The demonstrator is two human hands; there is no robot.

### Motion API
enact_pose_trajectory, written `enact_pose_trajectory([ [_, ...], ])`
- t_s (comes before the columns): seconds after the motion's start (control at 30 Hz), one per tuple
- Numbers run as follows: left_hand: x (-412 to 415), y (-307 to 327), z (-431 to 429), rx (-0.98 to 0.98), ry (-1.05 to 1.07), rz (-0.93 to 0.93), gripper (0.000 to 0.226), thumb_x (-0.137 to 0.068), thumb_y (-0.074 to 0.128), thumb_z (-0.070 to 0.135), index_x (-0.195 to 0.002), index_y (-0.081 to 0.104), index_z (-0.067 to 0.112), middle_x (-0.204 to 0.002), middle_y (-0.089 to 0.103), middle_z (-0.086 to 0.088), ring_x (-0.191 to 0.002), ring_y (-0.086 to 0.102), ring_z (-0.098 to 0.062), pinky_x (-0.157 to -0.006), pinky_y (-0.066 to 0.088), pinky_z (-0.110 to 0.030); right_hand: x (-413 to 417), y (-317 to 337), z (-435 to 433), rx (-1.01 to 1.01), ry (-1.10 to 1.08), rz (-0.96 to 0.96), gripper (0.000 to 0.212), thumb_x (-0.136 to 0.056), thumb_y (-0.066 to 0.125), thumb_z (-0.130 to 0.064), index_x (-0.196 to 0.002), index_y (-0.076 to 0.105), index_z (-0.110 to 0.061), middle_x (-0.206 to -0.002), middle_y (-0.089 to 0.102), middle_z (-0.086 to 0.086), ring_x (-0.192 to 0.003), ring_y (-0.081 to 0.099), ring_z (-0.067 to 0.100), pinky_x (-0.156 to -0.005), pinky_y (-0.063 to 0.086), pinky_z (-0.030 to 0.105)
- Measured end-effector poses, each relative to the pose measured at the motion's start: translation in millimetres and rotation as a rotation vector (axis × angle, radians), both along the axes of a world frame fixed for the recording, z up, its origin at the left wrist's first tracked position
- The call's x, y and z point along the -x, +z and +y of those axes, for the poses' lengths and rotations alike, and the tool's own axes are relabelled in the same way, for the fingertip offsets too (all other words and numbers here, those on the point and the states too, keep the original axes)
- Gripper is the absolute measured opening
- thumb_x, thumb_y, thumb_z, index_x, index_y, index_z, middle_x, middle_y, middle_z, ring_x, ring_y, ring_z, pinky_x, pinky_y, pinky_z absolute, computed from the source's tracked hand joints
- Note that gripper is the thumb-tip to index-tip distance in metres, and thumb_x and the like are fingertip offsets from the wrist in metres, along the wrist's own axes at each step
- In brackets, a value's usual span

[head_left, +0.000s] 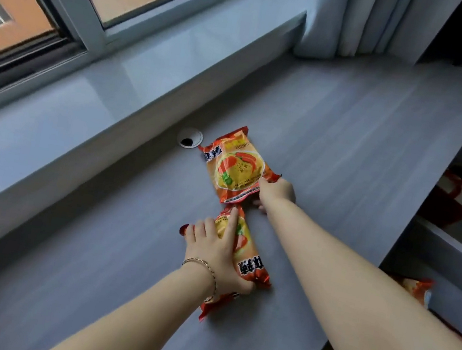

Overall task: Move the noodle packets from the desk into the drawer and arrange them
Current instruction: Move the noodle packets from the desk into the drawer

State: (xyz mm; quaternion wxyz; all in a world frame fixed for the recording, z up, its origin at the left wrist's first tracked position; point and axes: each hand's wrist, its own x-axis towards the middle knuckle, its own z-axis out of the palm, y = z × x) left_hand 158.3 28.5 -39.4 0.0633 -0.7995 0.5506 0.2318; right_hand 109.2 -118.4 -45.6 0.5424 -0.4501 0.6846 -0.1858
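Left hand grips the near noodle packet mid-frame; right hand pinches the far packet by its edge, both on desk. Drawer at right edge w/ a few packets already in, approx. Two left.

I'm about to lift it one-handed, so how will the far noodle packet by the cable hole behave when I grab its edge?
The far noodle packet looks light, so the right hand at its edge should lift it easily. Its glossy wrapper may be slippery and crinkle. The puffy middle suggests a brittle noodle block, so squeezing could crack it. Lying flat on the desk, it should slide, not roll.
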Motion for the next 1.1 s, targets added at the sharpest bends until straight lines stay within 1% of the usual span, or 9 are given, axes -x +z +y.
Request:
enact_pose_trajectory([
  [0.13,0.6,-1.0,4.8,0.047,0.054,0.020,0.128,-0.049,0.062,0.072,-0.141,-0.016,0.030,-0.130,0.029,-0.011,-0.119,0.027,-0.033,-0.106,0.020,-0.042,20.7,3.6,8.5,0.103,-0.124,-0.148,0.020,-0.087,0.048,-0.013,-0.097,0.063,-0.005,-0.101,0.066,0.014,-0.094,0.060,0.031,-0.084,0.050,0.037],
  [0.37,61.1,21.8,18.6,0.179,0.164,0.257,0.130,-0.038,0.052,0.083,-0.143,-0.007,0.031,-0.120,0.042,-0.012,-0.113,0.039,-0.029,-0.098,0.037,-0.039,203.7,41.9,66.3,0.574,-0.235,-0.086,0.025,-0.090,0.039,-0.025,-0.065,0.045,-0.023,-0.064,0.046,-0.009,-0.053,0.047,-0.007,-0.050,0.036,0.006],
  [0.53,96.0,35.6,18.9,0.268,0.035,0.355,0.130,-0.037,0.051,0.082,-0.141,-0.012,0.034,-0.123,0.037,-0.007,-0.112,0.034,-0.024,-0.099,0.037,-0.038,300.1,7.6,106.7,0.421,-0.223,0.149,0.022,-0.089,0.038,-0.022,-0.072,0.052,-0.021,-0.070,0.053,-0.001,-0.074,0.057,0.011,-0.058,0.040,0.026],
  [0.63,129.8,40.7,19.8,0.292,-0.143,0.318,0.126,-0.042,0.054,0.081,-0.138,-0.016,0.039,-0.132,0.031,-0.004,-0.119,0.029,-0.024,-0.106,0.027,-0.043,351.6,-28.1,131.0,0.140,-0.266,0.190,0.028,-0.095,0.039,-0.013,-0.117,0.054,-0.004,-0.122,0.057,0.016,-0.117,0.050,0.035,-0.096,0.040,0.040],
  [0.73,164.1,39.2,26.0,0.269,-0.294,0.254,0.127,-0.043,0.060,0.079,-0.128,-0.030,0.051,-0.141,0.020,0.002,-0.131,0.017,-0.025,-0.110,0.009,-0.059,378.9,-50.7,158.1,-0.081,-0.285,0.187,0.022,-0.095,0.043,-0.010,-0.111,0.053,0.001,-0.119,0.058,0.027,-0.104,0.055,0.036,-0.092,0.042,0.040],
  [0.83,185.9,36.7,31.4,0.230,-0.450,0.237,0.131,-0.044,0.069,0.072,-0.123,-0.033,0.055,-0.145,0.011,0.005,-0.134,0.009,-0.025,-0.109,0.017,-0.061,376.7,-48.4,170.5,0.060,-0.368,0.353,0.025,-0.091,0.051,-0.014,-0.114,0.050,-0.004,-0.119,0.057,0.020,-0.105,0.054,0.033,-0.084,0.041,0.034],
  [0.93,200.0,31.0,33.5,0.204,-0.645,0.211,0.133,-0.047,0.073,0.066,-0.123,-0.036,0.053,-0.145,0.003,0.009,-0.134,0.004,-0.023,-0.108,0.025,-0.053,359.2,-19.2,167.1,0.205,-0.236,0.059,0.033,-0.087,0.055,-0.041,-0.115,0.047,-0.026,-0.116,0.055,-0.003,-0.107,0.053,0.015,-0.082,0.040,0.019],
  [1.03,212.8,18.8,31.8,0.181,-0.834,0.159,0.142,-0.047,0.077,0.062,-0.119,-0.044,0.046,-0.152,0.005,0.003,-0.138,0.001,-0.021,-0.112,0.020,-0.042,342.1,7.9,157.4,-0.005,0.059,-0.276,0.066,-0.061,0.060,-0.074,-0.115,0.051,-0.039,-0.105,0.064,-0.016,-0.100,0.061,0.003,-0.082,0.048,0.021],
  [1.1,218.8,12.2,31.9,0.169,-0.853,0.211,0.145,-0.046,0.078,0.062,-0.118,-0.047,0.042,-0.154,0.000,0.004,-0.140,-0.005,-0.015,-0.114,0.011,-0.035,342.0,6.0,152.4,-0.087,0.151,-0.347,0.048,-0.063,0.065,-0.068,-0.101,0.066,-0.040,-0.099,0.074,-0.010,-0.095,0.069,0.009,-0.082,0.054,0.025],
])
